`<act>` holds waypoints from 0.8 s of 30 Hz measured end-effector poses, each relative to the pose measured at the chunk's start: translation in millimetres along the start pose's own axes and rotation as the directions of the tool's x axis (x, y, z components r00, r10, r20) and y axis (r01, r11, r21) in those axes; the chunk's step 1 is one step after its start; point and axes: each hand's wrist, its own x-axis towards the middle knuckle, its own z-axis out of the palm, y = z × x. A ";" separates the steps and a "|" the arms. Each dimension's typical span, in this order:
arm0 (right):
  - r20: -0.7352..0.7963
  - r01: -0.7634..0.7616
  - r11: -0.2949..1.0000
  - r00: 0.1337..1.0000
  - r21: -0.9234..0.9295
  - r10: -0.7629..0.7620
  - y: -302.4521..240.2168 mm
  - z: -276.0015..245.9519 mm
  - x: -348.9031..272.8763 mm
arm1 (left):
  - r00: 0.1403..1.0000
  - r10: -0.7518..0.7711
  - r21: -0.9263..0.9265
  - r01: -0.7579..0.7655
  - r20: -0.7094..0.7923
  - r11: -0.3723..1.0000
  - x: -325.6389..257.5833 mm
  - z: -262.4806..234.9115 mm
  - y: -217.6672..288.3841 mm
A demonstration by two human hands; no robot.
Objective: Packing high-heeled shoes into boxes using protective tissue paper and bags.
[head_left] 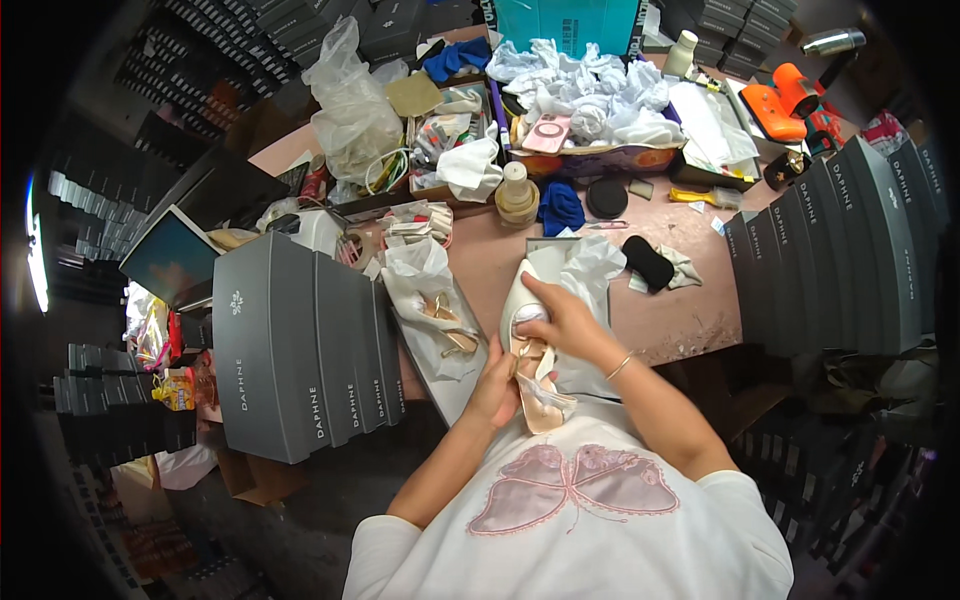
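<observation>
A cream pointed-toe shoe with a strap is held between my two hands, toe pointing away from me. My left hand is closed around its side near the straps. My right hand grips the front, thumb at the shoe's opening, where some white stuffing shows. Behind the shoe, white tissue paper lies in a grey open box, partly hidden by my right arm. To the left, a second cream shoe with gold-toned straps rests on white wrapping paper over a grey box part.
Grey shoeboxes stand in a row at left, with more shoeboxes at right. Farther back are a glue-like bottle, blue cloth, a black round pad, a black oval pad, a yellow-handled brush and a carton of crumpled paper.
</observation>
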 end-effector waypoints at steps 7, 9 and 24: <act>-0.041 0.023 0.998 0.999 0.065 -0.020 -33.9 -53.2 -38.9 | 0.964 -0.203 -0.575 0.266 0.173 0.774 25.8 -15.3 21.1; 0.144 -0.022 0.993 0.990 0.117 0.005 -42.9 -49.5 -59.2 | 0.917 -0.152 -0.593 0.359 0.369 0.721 28.8 -31.2 21.1; 0.218 0.070 0.977 0.969 0.202 -0.115 -71.5 -4.6 -88.2 | 0.659 -0.067 -0.399 0.530 0.749 0.748 40.3 -25.6 20.2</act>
